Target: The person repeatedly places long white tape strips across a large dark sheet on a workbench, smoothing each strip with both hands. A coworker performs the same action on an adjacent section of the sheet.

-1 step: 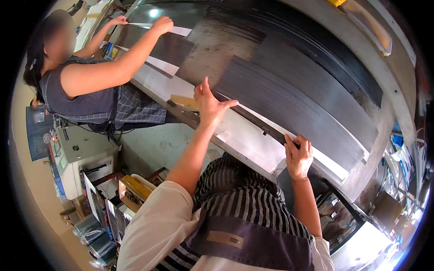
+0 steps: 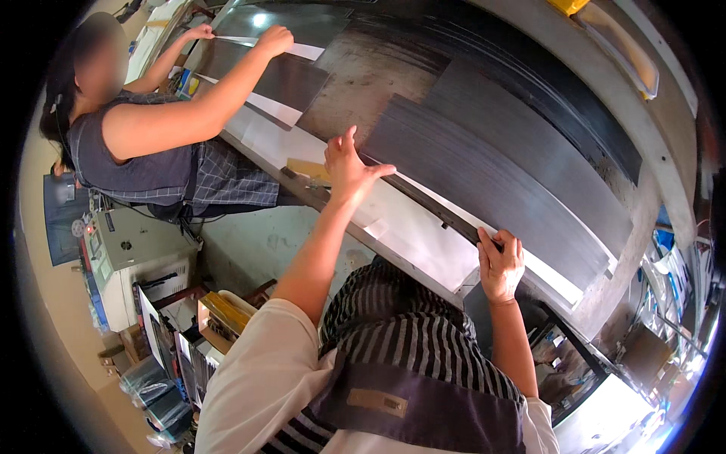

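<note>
A long, narrow dark strip (image 2: pixel 435 213) lies along the near edge of a stack of dark grey sheets (image 2: pixel 484 181), with a white margin (image 2: pixel 548 276) showing beside it. My left hand (image 2: pixel 347 170) is at the strip's left end, thumb stretched out along it and fingers apart. Its palm side is partly hidden, so whether it presses on the strip is unclear. At the other end, my right hand (image 2: pixel 501 268) has its fingers curled round the strip. White paper (image 2: pixel 423 246) covers the table edge between the strip and my body.
To my left a co-worker (image 2: pixel 144 151) holds a white-edged strip (image 2: pixel 306 51) over other dark sheets (image 2: pixel 283 79). A grey machine cabinet (image 2: pixel 144 242) stands behind on the left. Below it is a box with yellow items (image 2: pixel 227 314). A dark frame (image 2: pixel 575 344) stands at lower right.
</note>
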A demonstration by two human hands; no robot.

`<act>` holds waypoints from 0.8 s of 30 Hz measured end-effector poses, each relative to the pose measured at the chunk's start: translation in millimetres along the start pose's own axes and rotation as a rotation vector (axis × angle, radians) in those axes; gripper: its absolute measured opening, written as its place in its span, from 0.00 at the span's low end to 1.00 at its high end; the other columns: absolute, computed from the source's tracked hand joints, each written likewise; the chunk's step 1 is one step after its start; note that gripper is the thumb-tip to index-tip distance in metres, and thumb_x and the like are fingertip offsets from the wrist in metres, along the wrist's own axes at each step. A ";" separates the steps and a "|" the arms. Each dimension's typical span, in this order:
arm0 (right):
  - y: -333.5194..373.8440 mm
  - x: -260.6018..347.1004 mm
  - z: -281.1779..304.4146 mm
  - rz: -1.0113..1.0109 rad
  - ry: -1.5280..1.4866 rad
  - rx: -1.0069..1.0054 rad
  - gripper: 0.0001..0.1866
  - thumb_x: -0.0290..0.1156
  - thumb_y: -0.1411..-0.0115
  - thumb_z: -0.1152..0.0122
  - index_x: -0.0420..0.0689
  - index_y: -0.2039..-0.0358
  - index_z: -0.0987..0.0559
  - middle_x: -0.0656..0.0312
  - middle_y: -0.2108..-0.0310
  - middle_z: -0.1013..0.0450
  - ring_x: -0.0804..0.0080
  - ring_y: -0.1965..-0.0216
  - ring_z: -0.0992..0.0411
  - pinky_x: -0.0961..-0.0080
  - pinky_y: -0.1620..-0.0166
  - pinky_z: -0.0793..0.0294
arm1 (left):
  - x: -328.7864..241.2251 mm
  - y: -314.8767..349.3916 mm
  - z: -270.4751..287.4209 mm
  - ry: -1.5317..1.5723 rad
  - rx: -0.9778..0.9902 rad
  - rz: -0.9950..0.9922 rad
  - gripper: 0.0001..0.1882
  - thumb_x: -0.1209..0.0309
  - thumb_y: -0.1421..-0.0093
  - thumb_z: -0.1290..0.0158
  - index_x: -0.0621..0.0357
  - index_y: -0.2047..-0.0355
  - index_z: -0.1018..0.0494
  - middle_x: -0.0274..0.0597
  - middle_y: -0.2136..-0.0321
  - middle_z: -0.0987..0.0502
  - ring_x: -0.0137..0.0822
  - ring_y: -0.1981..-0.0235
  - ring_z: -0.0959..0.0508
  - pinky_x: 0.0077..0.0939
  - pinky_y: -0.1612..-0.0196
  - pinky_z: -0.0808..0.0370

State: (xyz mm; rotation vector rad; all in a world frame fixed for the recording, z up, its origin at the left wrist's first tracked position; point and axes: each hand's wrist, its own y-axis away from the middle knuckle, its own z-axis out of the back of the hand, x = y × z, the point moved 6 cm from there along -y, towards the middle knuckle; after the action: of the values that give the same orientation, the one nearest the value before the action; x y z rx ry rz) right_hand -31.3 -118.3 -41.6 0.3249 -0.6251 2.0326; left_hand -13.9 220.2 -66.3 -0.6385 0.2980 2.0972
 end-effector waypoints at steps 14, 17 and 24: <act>6.9 -9.0 -3.2 -0.065 -0.002 0.046 0.14 0.32 0.49 0.34 0.53 0.59 0.17 0.65 0.67 0.31 0.67 0.65 0.30 0.69 0.63 0.27 | -5.7 -18.0 1.4 -0.007 0.229 -0.037 0.46 0.61 0.58 0.32 0.41 0.39 0.42 0.49 0.51 0.33 0.48 0.48 0.34 0.45 0.46 0.36; 11.0 -20.9 -14.0 -0.240 -0.019 0.224 0.16 0.34 0.46 0.36 0.52 0.55 0.20 0.63 0.65 0.29 0.66 0.64 0.29 0.70 0.62 0.25 | 21.0 -20.5 -10.0 0.172 0.189 -0.135 0.33 0.64 0.51 0.37 0.47 0.44 0.34 0.45 0.55 0.28 0.44 0.52 0.29 0.39 0.48 0.32; 43.6 -82.9 81.5 -0.562 -0.088 -0.268 0.21 0.35 0.43 0.39 0.46 0.49 0.25 0.55 0.60 0.28 0.54 0.56 0.30 0.61 0.53 0.28 | -7.5 1.9 -2.7 -0.161 0.085 -0.180 0.30 0.57 0.51 0.36 0.54 0.51 0.31 0.44 0.57 0.28 0.46 0.54 0.28 0.43 0.52 0.32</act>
State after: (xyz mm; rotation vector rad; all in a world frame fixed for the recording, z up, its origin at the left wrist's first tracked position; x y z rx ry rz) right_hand -28.0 -241.3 -25.1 0.3811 -0.7525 1.3874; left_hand -11.0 212.8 -64.5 -0.4274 0.2289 1.9386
